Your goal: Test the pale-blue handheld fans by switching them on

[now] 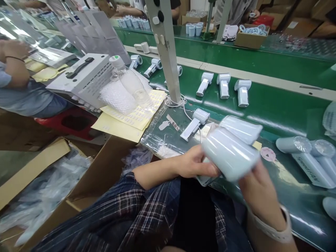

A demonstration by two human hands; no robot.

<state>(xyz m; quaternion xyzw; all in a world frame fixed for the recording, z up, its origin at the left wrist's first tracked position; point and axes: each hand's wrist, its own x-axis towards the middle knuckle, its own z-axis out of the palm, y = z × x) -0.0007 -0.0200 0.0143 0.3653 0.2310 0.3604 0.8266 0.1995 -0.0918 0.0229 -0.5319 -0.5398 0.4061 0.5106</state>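
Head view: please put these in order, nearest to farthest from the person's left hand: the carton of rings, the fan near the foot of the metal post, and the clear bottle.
From the left hand:
1. Fan: just ahead, on the worktop.
2. Clear bottle: ahead and to the left.
3. Carton of rings: far side, beyond the green belt.

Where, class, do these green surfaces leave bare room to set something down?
Bare: the green surface right of the fan row, along the pale rail; the green strip between that rail and the box of rings. Crowded: around the bottle and label sheets; the right edge, with its fans.
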